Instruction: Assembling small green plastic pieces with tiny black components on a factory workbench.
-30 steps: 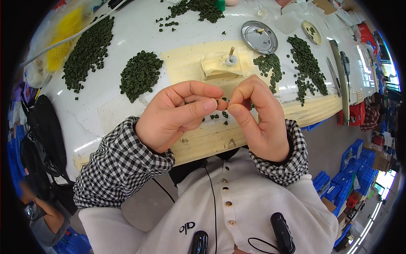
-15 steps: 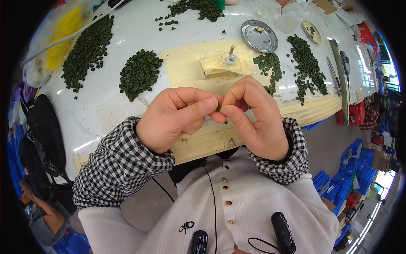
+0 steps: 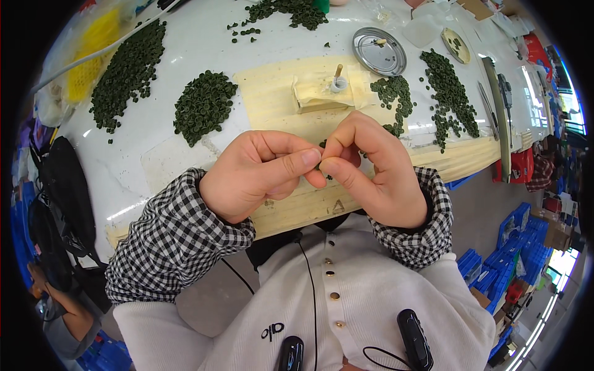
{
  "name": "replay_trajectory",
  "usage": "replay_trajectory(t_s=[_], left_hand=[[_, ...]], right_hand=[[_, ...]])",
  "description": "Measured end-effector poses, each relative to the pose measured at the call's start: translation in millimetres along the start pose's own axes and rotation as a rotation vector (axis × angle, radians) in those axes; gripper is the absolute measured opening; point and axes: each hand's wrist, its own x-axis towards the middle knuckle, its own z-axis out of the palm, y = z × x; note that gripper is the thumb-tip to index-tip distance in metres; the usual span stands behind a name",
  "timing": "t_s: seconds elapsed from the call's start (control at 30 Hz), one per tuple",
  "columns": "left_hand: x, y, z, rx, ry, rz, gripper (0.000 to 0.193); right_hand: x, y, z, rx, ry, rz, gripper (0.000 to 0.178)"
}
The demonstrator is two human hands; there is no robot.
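White worktable [image 3: 204,55] strewn with heaps of green pieces [image 3: 203,106], left hand [image 3: 257,173] and right hand [image 3: 371,170] meet at its near edge, fingertips pinched together on one small green piece [image 3: 320,162], mostly hidden, could slip and drop if pinch loosens

two hands [image 3: 309,173] are counted; beyond the fingers [image 3: 291,164], five heaps of green pieces [image 3: 204,105], one round metal lid [image 3: 378,51] and one small block [image 3: 322,93] are recorded.

A small dark-green piece [image 3: 320,162], mostly hidden, sits pinched between both thumbs.
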Motion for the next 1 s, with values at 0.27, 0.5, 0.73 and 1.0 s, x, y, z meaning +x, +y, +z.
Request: replay_trajectory(t_s=[0.27,0.5,0.73,1.0], left_hand=[[-1.0,0.5,1.3,0.011,0.004,-0.010,0.017],[-1.2,-0.4,1.2,0.001,-0.042,0.005,0.018],[-0.3,1.4,3.5,0.009,0.020,0.048,0.018],[2.8,-2.6,-2.1,-0.009,-0.003,0.113,0.024]], right_hand=[[-4.0,4.9,3.6,0.222,-0.018,0.153,0.011],[-4.7,9.1,6.5,0.436,-0.024,0.182,0.013],[-2.7,2.5,10.2,0.031,0.169,-0.032,0.009],[0.2,-3.0,7.7,-0.211,0.227,-0.218,0.011]])
